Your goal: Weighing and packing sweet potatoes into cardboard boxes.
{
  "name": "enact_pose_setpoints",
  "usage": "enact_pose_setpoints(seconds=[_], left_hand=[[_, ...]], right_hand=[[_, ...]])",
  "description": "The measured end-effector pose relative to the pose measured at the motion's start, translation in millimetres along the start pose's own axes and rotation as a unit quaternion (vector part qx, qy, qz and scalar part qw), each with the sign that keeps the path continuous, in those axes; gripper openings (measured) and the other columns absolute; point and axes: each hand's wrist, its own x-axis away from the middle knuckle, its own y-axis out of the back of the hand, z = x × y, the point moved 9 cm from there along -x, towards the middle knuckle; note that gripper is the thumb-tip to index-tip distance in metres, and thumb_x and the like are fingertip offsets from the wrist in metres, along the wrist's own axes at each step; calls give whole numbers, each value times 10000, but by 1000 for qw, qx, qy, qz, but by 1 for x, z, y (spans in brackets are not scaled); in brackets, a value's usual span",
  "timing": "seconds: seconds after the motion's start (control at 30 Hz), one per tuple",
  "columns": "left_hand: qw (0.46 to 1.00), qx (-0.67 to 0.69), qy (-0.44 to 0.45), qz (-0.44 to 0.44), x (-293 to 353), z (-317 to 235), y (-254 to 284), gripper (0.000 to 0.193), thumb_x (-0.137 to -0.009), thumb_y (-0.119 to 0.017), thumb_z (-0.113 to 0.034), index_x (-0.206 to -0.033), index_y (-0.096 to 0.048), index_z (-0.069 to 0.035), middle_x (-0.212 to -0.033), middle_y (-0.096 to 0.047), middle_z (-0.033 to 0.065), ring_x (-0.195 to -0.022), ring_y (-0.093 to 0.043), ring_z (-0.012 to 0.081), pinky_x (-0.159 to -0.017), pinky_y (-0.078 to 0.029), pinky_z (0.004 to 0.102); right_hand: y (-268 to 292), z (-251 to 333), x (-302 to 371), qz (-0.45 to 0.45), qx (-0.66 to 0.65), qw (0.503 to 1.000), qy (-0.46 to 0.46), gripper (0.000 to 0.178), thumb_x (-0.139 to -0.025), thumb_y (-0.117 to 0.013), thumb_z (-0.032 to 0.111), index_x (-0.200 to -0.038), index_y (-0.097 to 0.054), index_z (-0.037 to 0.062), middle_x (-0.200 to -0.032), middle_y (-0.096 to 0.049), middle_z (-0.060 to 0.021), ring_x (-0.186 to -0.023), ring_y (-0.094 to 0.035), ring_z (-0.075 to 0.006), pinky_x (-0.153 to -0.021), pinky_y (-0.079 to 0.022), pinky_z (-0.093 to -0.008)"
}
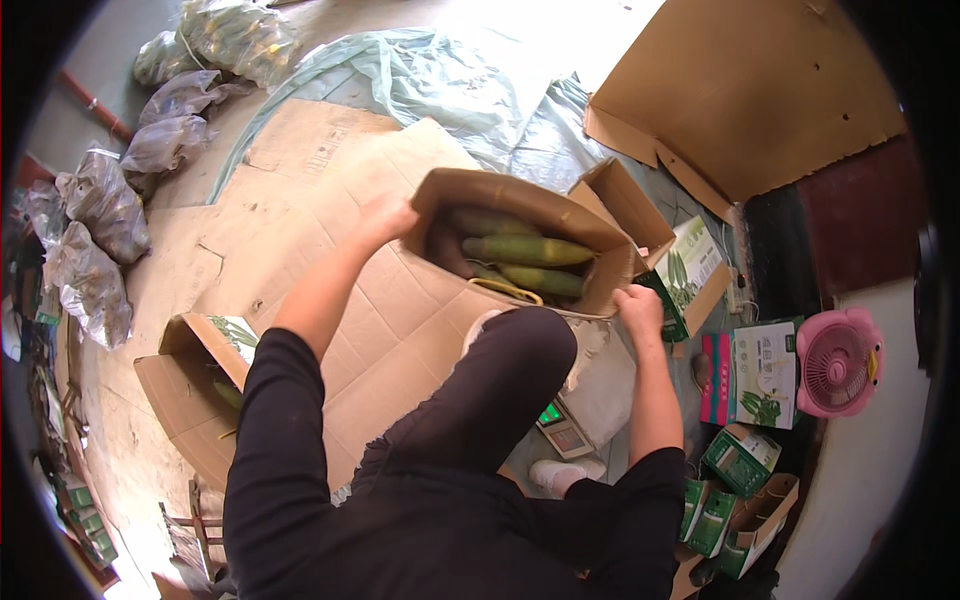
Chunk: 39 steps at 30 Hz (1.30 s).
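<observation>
An open cardboard box (450, 277) is held between my two hands in the middle of the view. Inside lie several long green gourd-like vegetables (528, 250), slightly blurred, and a yellow strap (507, 291) shows along the near inner side. My left hand (385, 218) grips the box's left end at the rim. At the near right corner, my right hand (640, 308) has its fingers closed on the box edge. Just below the box is a scale (565, 428) with a lit green display, partly hidden by my knee.
Another open box (190, 385) with a green vegetable inside stands at the left. Flattened cardboard (350, 370) covers the floor. Filled plastic bags (95, 280) line the far left. Clear sheeting (440, 90) lies ahead. Smaller green-and-white boxes (740, 460) and a pink fan (838, 362) are at right.
</observation>
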Motion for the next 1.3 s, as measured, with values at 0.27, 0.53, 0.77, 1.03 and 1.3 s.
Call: enact_pose_setpoints(seconds=[0.27, 0.53, 0.77, 1.03, 1.3], left_hand=[[984, -51, 171, -19, 96, 180, 6, 338, -760, -550, -298, -878, -690, -14, -949, -655, 216, -921, -626, 371, -803, -500, 446], [955, -36, 248, -161, 151, 231, 11, 433, -812, -612, -375, -1066, -615, -24, -1070, -609, 208, -987, -584, 363, -820, -470, 463], [989, -69, -124, -47, 158, 59, -44, 642, -657, -756, -454, -1173, -551, -131, -1144, -563, 75, -1148, -473, 246, -978, -308, 514], [987, -108, -102, 64, 143, 58, -95, 180, -699, -557, -1, -782, -691, -88, -850, -670, 160, -822, -656, 323, -675, -528, 380], [979, -120, -119, 113, 159, 98, -81, 149, -715, -589, -83, -807, -698, -126, -840, -675, 128, -857, -654, 307, -723, -522, 406]], right_hand=[[-123, 86, 11, 294, -135, 946, 10, 235, -795, -570, 220, -761, -669, 10, -687, -639, -91, -578, -600, -164, -584, -489, -319], [-61, -62, 13, 167, -273, 945, -72, 168, -871, -579, 224, -845, -627, 66, -658, -569, -4, -497, -505, -80, -421, -377, -213], [-90, -177, 120, 180, -236, 925, -237, 128, -867, -578, 225, -887, -636, 112, -715, -593, 2, -554, -549, -98, -464, -425, -238], [-114, -184, 181, 197, -264, 903, -277, 153, -872, -583, 238, -962, -618, 119, -775, -603, -9, -615, -572, -110, -518, -464, -248], [-103, -179, 179, 180, -282, 906, -259, 177, -887, -566, 231, -1010, -616, 113, -798, -605, -6, -617, -573, -103, -515, -468, -242]])
